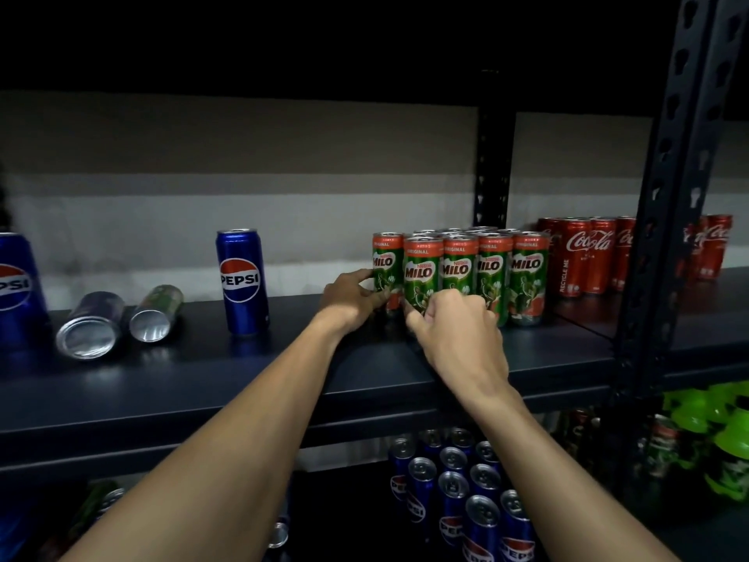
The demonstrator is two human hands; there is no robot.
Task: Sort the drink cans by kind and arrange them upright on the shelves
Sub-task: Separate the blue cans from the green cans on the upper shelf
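Observation:
Several green Milo cans [492, 269] stand upright in rows on the dark shelf [283, 358]. My left hand [352, 302] grips the leftmost Milo can [387, 265] near its base. My right hand [454, 330] curls round the lower part of the second Milo can [421, 273]. An upright blue Pepsi can [242, 281] stands to the left. Two cans lie on their sides further left, a Pepsi can [91, 326] and a green can [156, 314]. Another Pepsi can [16, 290] stands at the left edge.
Red Coca-Cola cans [587, 257] stand behind the black shelf upright [668, 196] on the right. On the shelf below are several upright Pepsi cans [466, 492], green bottles [721, 432] at right and more cans at lower left.

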